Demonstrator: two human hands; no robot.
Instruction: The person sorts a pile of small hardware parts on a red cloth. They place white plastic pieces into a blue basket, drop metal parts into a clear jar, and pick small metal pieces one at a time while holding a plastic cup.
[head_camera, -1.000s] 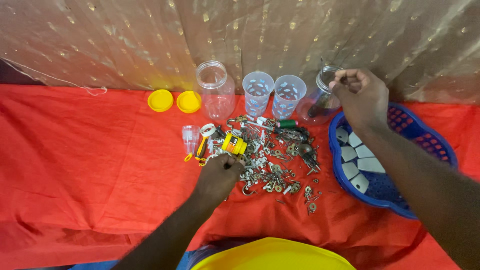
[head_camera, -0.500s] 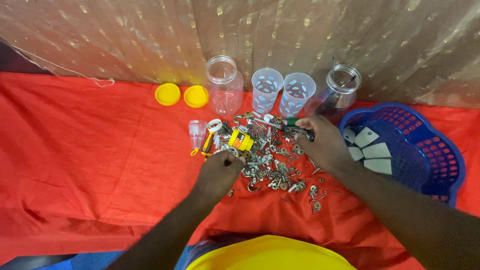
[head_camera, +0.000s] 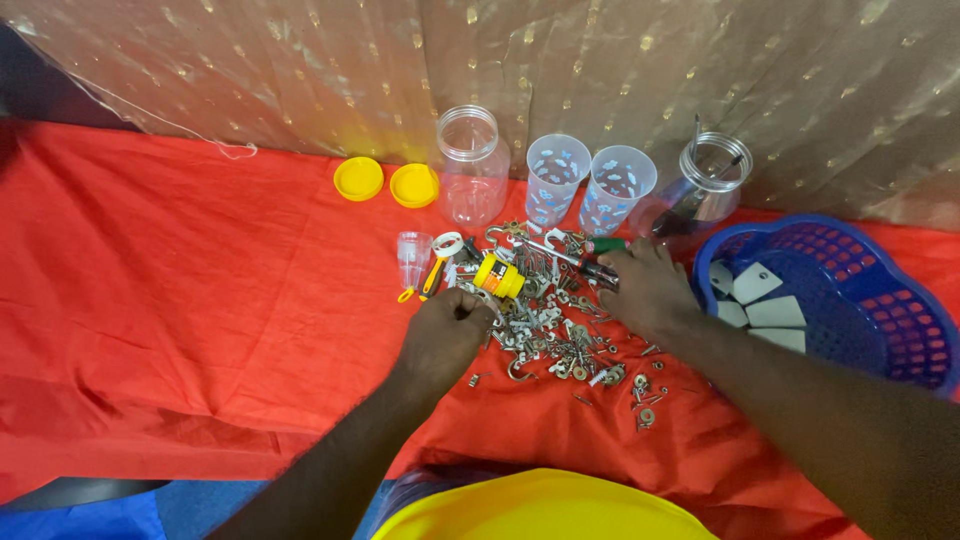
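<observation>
Both hands down on a heap of metal bits (head_camera: 555, 320) on the red cloth (head_camera: 200, 300), left hand (head_camera: 445, 335) curled, grip unclear, right hand (head_camera: 645, 290) spread flat, jars (head_camera: 470, 165), cups (head_camera: 555, 175) and gauzy curtain (head_camera: 300, 70) behind, blue basket (head_camera: 880, 320) beside.

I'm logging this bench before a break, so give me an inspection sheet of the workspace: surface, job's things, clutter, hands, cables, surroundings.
Surface: wrinkled red cloth covering the table.
Job's things: heap of small metal screws, washers and hooks at centre; yellow cylindrical part at its left edge.
Clutter: clear plastic jar, two yellow round lids, two patterned plastic cups, glass jar holding tools, blue plastic basket with white pieces, small clear cup.
Hands: left hand closed at the heap's left edge, contents hidden; right hand resting on the heap's right side.
Cables: nothing seen.
Surroundings: sheer gold-dotted curtain behind.
</observation>
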